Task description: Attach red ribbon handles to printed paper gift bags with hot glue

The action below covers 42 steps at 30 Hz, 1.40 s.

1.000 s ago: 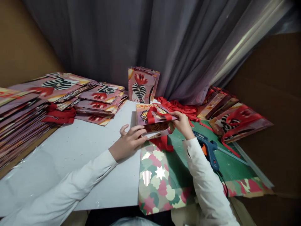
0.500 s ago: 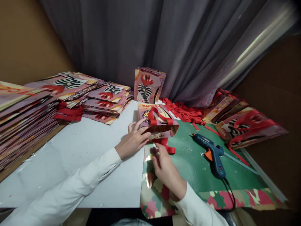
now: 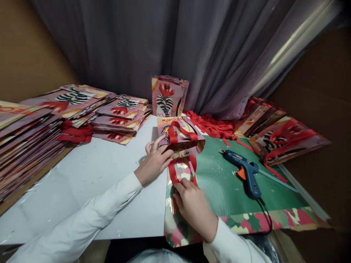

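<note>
A small printed gift bag (image 3: 179, 126) lies on its side in front of me, its opening facing me. My left hand (image 3: 155, 160) grips the bag's left side near the opening, some fingers on top and others at the lower edge. One red ribbon handle loops over the bag's upper panel. The other red ribbon handle (image 3: 173, 171) stretches from the lower panel toward me. My right hand (image 3: 193, 202) is closed on the near end of that ribbon, its fingertips pressed down on the camouflage-patterned sheet.
A blue glue gun (image 3: 245, 171) with an orange trigger lies on the green mat (image 3: 216, 190). Red ribbons (image 3: 211, 126) are heaped behind it. Stacks of flat bags (image 3: 30, 146) fill the left side. Finished-looking bags (image 3: 287, 140) lean at the right; others (image 3: 168, 96) stand at the back.
My right hand has closed on the lower ribbon handle and drawn it toward me, so the crumpled loop is now stretched out. My left hand stays on the bag. The view has shifted slightly.
</note>
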{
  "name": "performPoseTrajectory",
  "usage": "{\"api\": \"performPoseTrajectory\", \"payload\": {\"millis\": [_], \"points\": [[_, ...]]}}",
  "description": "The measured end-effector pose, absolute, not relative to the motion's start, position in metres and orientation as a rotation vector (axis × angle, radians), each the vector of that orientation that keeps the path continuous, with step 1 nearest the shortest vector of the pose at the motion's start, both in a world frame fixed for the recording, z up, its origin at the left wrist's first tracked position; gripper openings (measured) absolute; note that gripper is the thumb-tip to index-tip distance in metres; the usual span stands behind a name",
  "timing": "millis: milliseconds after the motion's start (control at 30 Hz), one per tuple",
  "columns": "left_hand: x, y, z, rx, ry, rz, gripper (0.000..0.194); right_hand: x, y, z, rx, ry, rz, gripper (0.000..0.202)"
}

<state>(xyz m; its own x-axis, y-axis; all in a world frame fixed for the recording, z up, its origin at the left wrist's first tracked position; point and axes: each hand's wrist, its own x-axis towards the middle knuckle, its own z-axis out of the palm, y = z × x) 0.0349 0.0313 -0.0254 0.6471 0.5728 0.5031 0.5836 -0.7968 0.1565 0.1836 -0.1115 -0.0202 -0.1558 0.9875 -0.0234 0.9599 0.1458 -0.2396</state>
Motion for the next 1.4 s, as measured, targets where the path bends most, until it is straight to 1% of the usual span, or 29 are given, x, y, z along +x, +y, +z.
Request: {"api": "performPoseTrajectory", "payload": {"millis": [100,167,233,333,467,600,667,800,1000,1167,1233,1400], "points": [[0.037,0.030,-0.029,-2.821,-0.988,-0.838,0.016,0.187,-0.119,-0.013,-1.821,-2.252,0.512,0.016],[0.038,0.029,-0.031,-2.813,-0.956,-0.826,0.015,0.191,-0.117,-0.012,-1.807,-2.177,0.554,0.020],[0.040,0.029,-0.034,-2.810,-0.910,-0.800,0.014,0.190,-0.110,-0.012,-1.818,-2.099,0.516,0.022],[0.039,0.029,-0.035,-2.804,-0.900,-0.782,0.014,0.174,-0.096,-0.015,-1.823,-2.098,0.407,0.018],[0.035,0.032,-0.033,-2.803,-0.975,-0.839,0.013,0.133,-0.076,-0.021,-1.984,-2.061,0.317,0.034],[0.031,0.033,-0.031,-2.796,-1.060,-0.876,0.010,0.114,-0.061,-0.029,-2.090,-2.067,0.362,0.036],[0.031,0.033,-0.030,-2.801,-1.084,-0.873,0.010,0.116,-0.058,-0.032,-2.037,-2.052,0.439,0.036],[0.032,0.032,-0.028,-2.825,-1.111,-0.845,0.009,0.135,-0.057,-0.038,-1.891,-1.836,0.758,0.027],[0.034,0.029,-0.024,-2.873,-1.220,-0.871,0.009,0.173,-0.047,-0.050,-1.500,-1.235,1.226,0.035],[0.034,0.029,-0.023,-2.863,-1.260,-0.883,0.012,0.185,-0.040,-0.056,-1.307,-1.019,1.406,0.024],[0.035,0.029,-0.023,-2.858,-1.264,-0.889,0.012,0.185,-0.038,-0.058,-1.249,-0.951,1.432,0.028],[0.035,0.030,-0.023,-2.828,-1.298,-0.921,0.011,0.186,-0.034,-0.061,-1.137,-0.788,1.449,0.051]]}}
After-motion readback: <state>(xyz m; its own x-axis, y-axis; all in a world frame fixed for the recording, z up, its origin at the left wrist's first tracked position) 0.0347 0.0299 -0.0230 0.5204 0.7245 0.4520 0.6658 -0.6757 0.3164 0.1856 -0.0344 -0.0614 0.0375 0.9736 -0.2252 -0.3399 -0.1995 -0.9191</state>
